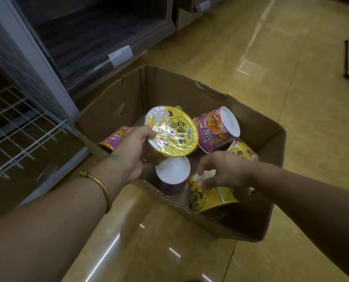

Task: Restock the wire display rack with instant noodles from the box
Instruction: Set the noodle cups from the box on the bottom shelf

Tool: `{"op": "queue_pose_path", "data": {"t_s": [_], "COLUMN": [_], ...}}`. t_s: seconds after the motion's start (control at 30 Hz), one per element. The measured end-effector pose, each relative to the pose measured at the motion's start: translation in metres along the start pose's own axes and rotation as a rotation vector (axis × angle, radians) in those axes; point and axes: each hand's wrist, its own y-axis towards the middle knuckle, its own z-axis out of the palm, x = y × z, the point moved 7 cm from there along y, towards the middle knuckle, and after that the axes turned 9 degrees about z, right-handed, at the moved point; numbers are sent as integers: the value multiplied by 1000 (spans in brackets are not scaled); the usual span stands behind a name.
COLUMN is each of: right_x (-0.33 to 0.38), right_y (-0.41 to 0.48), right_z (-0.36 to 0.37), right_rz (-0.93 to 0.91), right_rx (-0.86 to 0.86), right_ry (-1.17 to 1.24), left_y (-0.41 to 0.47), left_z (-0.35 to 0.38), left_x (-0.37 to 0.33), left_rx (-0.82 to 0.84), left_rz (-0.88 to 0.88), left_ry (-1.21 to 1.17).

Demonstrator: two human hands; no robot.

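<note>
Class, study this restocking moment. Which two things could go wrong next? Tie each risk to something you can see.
1. The left hand grips the tilted, film-wrapped yellow-lidded cup one-handed; it might slip back into the box.
2. The right hand seems to pinch the side-lying yellow cup by its crinkled wrap, which could tear when lifted.

Both forearms are bare right up to the near edge of the view, as are the left hand (129, 153) and the right hand (224, 169). The left wrist wears a thin gold-coloured bangle (100, 188) of smooth metal, with a short tightly coiled section towards its left end.
</note>
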Motion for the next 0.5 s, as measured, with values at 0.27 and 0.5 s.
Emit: {"op": "queue_pose_path", "data": {"t_s": [0.27, 0.5], "right_x": [2, -12], "right_y": [2, 13], "right_z": [42, 42], "right_rz": [36, 158], "right_rx": [209, 145], "right_ry": [-462, -430], "left_y": [7, 12], "left_z": [-1, -12], "left_x": [5, 12], "left_rx": [18, 25], "left_rz": [12, -15], "left_ry": [28, 10]}}
